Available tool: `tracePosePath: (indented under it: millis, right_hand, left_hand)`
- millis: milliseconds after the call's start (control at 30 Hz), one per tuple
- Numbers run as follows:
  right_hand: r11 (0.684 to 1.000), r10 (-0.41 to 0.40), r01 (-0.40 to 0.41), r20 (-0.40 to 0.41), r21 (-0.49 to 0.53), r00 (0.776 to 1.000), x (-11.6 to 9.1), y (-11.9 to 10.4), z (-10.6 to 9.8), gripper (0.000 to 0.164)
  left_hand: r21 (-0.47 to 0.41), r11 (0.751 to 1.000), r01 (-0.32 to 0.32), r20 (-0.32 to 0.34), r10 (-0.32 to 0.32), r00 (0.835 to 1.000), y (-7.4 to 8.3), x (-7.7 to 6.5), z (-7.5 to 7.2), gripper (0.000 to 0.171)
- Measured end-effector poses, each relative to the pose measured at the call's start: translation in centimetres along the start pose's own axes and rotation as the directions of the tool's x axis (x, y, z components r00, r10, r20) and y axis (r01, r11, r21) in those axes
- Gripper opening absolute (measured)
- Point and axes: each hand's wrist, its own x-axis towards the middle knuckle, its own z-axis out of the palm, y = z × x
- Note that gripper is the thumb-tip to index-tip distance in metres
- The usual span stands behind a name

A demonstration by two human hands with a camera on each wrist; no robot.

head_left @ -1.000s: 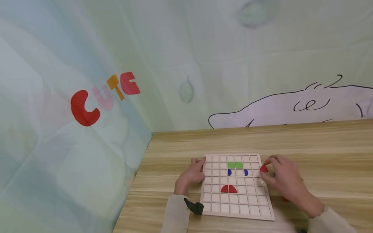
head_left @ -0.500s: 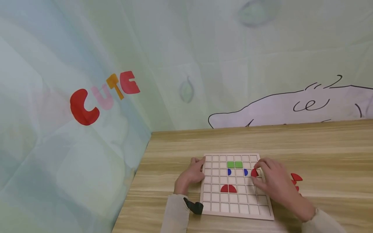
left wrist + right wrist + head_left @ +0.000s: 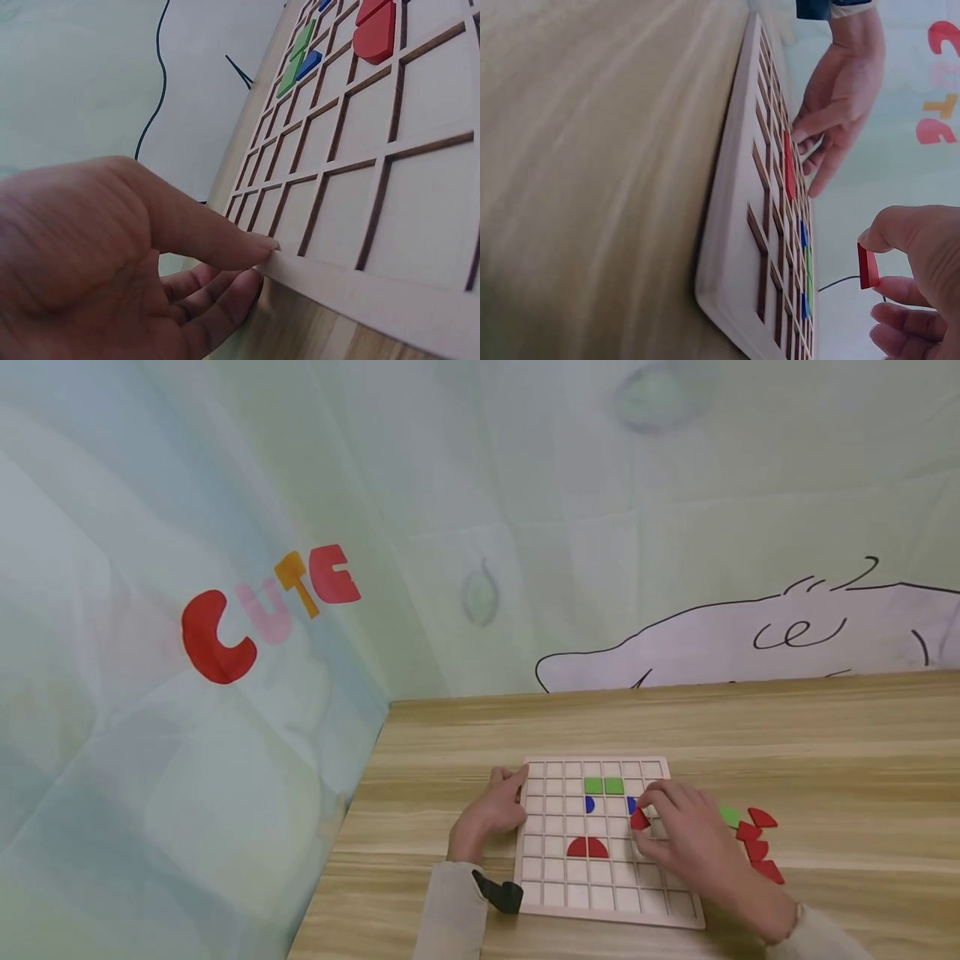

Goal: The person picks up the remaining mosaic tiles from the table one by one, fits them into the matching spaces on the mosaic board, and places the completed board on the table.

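Note:
My left hand (image 3: pixel 495 806) grips the left edge of a pale grid board (image 3: pixel 578 870); in the left wrist view its thumb lies on the rim, with the fingers curled at the side. Between thumb and fingertips, my right hand (image 3: pixel 693 835) pinches a red quarter-circle tile (image 3: pixel 639 819). That tile is over the board's right half, partly overlapping a blue half-round tile (image 3: pixel 632 804) in the head view. Another blue half-round tile (image 3: pixel 589 805) sits further left, below two green square tiles (image 3: pixel 603 785). Two red quarter-circle tiles (image 3: pixel 577 847) lie side by side lower down, forming a half-disc.
Right of the board, several loose red tiles (image 3: pixel 756 849) and a green tile (image 3: pixel 729 817) lie on the wooden table (image 3: pixel 862 760), partly behind the right hand. A printed wall hanging (image 3: pixel 480 510) rises behind the table and along its left side.
My right hand has carried the red tile leftward from beside the board to over the cells near the right blue tile. The loose tiles have come into view. My left hand stays put.

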Motion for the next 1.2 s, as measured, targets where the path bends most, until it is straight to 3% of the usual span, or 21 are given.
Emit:
tracePosePath:
  millis: [367, 600, 1200]
  right_hand:
    - [0.999, -0.044, 0.043, 0.061, 0.009, 0.997, -0.2, -1.3, 0.8, 0.031]
    - [0.988, -0.152, 0.151, 0.046, 0.024, 0.987, -0.3, -1.8, 1.5, 0.027]
    - [0.975, -0.211, 0.188, 0.228, 0.120, 0.951, 0.3, -3.9, 2.5, 0.024]
  left_hand:
    - [-0.003, 1.000, 0.009, -0.009, -0.010, 1.000, 0.1, 0.0, 0.1, 0.077]
    - [-0.002, 1.000, 0.007, -0.011, -0.007, 1.000, 0.1, 0.0, 0.1, 0.077]
    - [-0.007, 1.000, 0.016, -0.017, -0.016, 1.000, 0.2, 0.0, 0.1, 0.077]
